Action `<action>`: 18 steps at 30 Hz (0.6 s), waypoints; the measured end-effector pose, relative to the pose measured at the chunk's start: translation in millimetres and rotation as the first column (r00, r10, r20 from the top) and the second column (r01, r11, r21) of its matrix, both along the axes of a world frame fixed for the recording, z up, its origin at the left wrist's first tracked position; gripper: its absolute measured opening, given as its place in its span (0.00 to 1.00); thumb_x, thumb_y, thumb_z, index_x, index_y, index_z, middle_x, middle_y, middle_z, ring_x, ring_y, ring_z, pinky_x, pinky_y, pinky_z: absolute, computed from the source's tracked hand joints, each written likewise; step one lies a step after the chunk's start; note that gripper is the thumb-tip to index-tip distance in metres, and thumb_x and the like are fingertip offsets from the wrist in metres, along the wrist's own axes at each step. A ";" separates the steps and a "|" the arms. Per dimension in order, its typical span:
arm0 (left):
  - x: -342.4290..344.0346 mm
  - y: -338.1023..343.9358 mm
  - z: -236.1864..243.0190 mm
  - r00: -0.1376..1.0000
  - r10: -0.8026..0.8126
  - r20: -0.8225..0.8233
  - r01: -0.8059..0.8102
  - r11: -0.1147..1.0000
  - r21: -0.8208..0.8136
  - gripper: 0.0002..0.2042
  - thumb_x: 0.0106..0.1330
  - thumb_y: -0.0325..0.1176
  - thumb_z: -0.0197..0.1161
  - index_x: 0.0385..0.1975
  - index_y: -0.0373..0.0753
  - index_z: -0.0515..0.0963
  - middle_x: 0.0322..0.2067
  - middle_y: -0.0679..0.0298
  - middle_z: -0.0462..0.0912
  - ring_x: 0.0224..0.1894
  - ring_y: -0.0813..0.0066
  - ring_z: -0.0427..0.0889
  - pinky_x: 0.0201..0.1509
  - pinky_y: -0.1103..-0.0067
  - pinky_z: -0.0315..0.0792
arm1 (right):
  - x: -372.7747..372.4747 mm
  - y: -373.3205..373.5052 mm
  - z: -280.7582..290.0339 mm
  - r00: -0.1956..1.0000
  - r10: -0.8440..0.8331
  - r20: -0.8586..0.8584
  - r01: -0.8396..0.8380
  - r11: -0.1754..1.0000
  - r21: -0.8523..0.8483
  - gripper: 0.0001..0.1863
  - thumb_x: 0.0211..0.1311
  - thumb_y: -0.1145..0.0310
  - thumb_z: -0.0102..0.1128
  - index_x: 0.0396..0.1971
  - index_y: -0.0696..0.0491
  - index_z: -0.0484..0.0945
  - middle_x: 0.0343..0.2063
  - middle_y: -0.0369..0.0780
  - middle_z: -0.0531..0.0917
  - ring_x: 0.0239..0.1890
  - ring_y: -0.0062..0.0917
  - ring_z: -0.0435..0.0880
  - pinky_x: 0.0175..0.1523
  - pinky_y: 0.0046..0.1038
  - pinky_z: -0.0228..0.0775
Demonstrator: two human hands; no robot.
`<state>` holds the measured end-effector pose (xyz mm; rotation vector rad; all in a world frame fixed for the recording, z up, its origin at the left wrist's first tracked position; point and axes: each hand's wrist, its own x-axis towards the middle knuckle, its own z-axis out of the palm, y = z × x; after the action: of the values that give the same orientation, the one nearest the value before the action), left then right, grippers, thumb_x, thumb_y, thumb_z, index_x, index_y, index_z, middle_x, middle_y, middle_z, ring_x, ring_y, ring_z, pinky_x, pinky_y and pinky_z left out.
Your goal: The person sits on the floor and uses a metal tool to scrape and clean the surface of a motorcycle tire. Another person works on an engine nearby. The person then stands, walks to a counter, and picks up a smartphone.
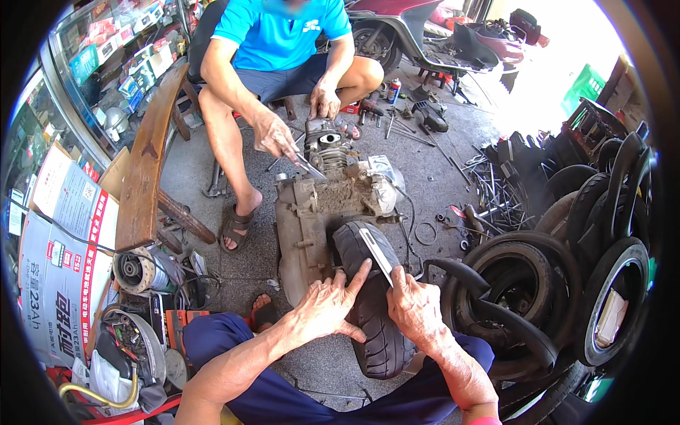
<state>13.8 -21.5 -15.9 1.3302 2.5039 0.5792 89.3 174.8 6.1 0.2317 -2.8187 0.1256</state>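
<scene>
A dirty scooter engine block [319, 205] lies on the concrete floor with its black rear tyre [372, 312] toward me. My left hand [327, 306] rests flat on the tyre's left side, index finger stretched onto the tread. A flat metal tyre lever [377, 253] is gripped in my right hand [414, 304], its blade lying across the top of the tyre. Opposite me a seated person in a blue shirt holds a thin metal tool [306, 164] against the engine's cylinder [327, 145] with one hand [276, 134].
Old tyres [588, 234] are stacked on the right. Loose hand tools [496, 191] lie scattered on the floor behind them. A wooden bench [145, 163], cardboard boxes [60, 262] and a glass cabinet [92, 64] stand on the left. A scooter [425, 28] is parked at the back.
</scene>
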 end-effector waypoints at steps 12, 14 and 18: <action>-3.0 -5.6 5.8 1.000 -0.020 0.003 0.020 1.000 -0.023 0.67 0.40 0.71 0.69 0.76 0.43 0.38 0.44 0.35 0.74 0.40 0.41 0.82 0.45 0.56 0.76 | -3.7 8.4 13.5 0.989 -0.127 0.070 0.139 0.965 -0.222 0.07 0.58 0.71 0.59 0.33 0.54 0.70 0.21 0.45 0.81 0.20 0.42 0.83 0.25 0.40 0.74; -6.2 -9.6 6.0 1.000 -0.022 0.014 0.022 0.998 -0.052 0.66 0.41 0.72 0.67 0.76 0.44 0.38 0.46 0.35 0.74 0.42 0.37 0.80 0.48 0.55 0.74 | -8.5 19.9 19.9 0.974 -0.220 0.061 0.227 0.958 -0.177 0.06 0.58 0.71 0.58 0.32 0.55 0.71 0.21 0.45 0.81 0.22 0.42 0.83 0.28 0.40 0.75; -10.9 -12.2 10.3 1.000 0.008 0.006 -0.007 0.991 -0.132 0.62 0.46 0.67 0.69 0.76 0.47 0.38 0.46 0.39 0.75 0.45 0.39 0.80 0.49 0.54 0.74 | -1.5 51.2 11.4 0.931 -0.323 0.171 0.329 0.944 -0.006 0.04 0.59 0.71 0.57 0.31 0.56 0.75 0.21 0.45 0.82 0.26 0.44 0.84 0.33 0.42 0.73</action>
<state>2.9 -33.7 -5.6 1.2688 2.4950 0.4111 87.8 226.0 17.5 -0.2706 -2.9712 0.1235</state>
